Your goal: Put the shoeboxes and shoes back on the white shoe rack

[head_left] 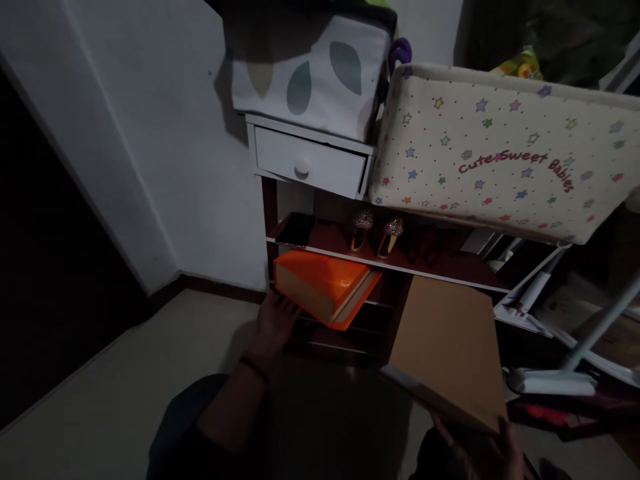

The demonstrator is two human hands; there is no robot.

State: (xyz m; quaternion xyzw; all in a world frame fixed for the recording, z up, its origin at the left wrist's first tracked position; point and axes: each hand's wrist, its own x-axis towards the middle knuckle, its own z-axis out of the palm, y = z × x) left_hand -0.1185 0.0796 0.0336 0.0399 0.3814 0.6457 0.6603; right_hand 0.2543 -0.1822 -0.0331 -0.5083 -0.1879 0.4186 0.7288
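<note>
An orange box [320, 273] juts out at a tilt from the rack below the shelf with the shoes. My left hand [277, 320] grips its lower left edge, fingers partly hidden beneath it; a dark band circles that wrist. To the right, a brown cardboard box [450, 347] leans with its broad face up. My right hand [480, 450] holds this box by its near lower edge, thumb at the right corner. Above both boxes, a pair of shoes with glittery heels [393, 230] stands on the dark red shelf [330, 233].
A small white drawer [310, 163] and a leaf-patterned fabric box [320, 73] sit above the rack. At the right, a large star-printed bin [500, 147] overhangs the shelf. A pale-handled brush [555, 381] stands at far right; a wall [150, 133] bounds the left.
</note>
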